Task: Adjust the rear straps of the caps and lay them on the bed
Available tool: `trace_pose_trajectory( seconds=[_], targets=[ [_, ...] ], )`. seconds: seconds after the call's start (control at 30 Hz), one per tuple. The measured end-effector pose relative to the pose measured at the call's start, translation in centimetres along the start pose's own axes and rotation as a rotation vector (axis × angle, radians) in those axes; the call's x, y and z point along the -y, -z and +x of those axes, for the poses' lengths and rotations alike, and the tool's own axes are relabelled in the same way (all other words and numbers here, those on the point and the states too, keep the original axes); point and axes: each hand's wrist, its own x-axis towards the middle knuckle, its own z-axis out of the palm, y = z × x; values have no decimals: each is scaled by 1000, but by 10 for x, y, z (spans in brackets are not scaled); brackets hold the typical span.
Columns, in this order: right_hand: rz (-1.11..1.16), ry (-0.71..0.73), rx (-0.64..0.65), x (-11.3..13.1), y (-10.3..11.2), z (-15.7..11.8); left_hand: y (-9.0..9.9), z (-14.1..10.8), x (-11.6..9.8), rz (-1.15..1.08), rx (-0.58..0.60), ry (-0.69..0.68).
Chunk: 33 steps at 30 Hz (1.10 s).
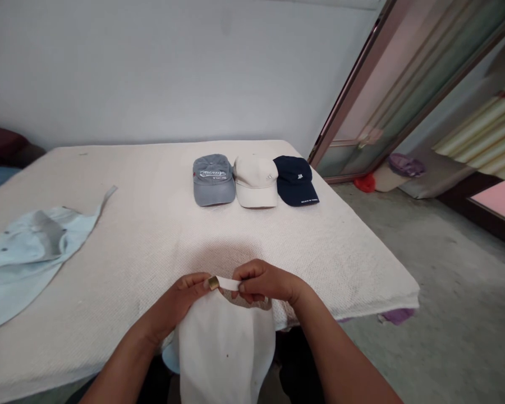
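1. The left hand (pixel 188 293) is pinching a brass buckle (pixel 213 283) on the back strap (pixel 229 284) of a white cap (pixel 225 348), fingers closed around it.
2. The right hand (pixel 264 282) is gripping the other end of the same strap between thumb and fingers, just beside the buckle.
3. The white cap is hanging over the near edge of the table (pixel 160 224), below both hands, with its back opening facing up.
4. Three more caps are sitting in a row toward the far side of the table, well apart from the white cap, brims pointing toward it.
5. The grey cap (pixel 212 179) is lying at the left of that row; it is showing embroidered lettering on the front, too small to read.
6. The cream cap (pixel 256 180) is touching it in the middle, with a small mark on its side that cannot be made out.
7. The navy cap (pixel 296 179) is sitting at the right, carrying a small white logo and a line of tiny white writing on the brim, both unreadable.
8. A pale blue garment (pixel 25 252) is lying spread out far left of the white cap.
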Motion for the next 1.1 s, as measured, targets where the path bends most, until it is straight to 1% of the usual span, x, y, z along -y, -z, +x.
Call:
trace_pose_trajectory(
  seconds=[0.17,0.33,0.53,0.8,1.0,1.1],
  targets=[
    [13,1,37,-2,2,-1,0,0,1,-15,27,24],
    [12,95,29,-2,2,1,1,1,2,10,56,15],
    [52,191,-31,-4,-2,2,-1,2,5,31,61,22],
    [139,174,35,-10,1,5,0,4,7,42,60,12],
    [163,175,88,-11,0,8,2,6,11,57,127,36],
    [171,167,83,-11,0,8,2,6,10,50,128,35]
  ],
)
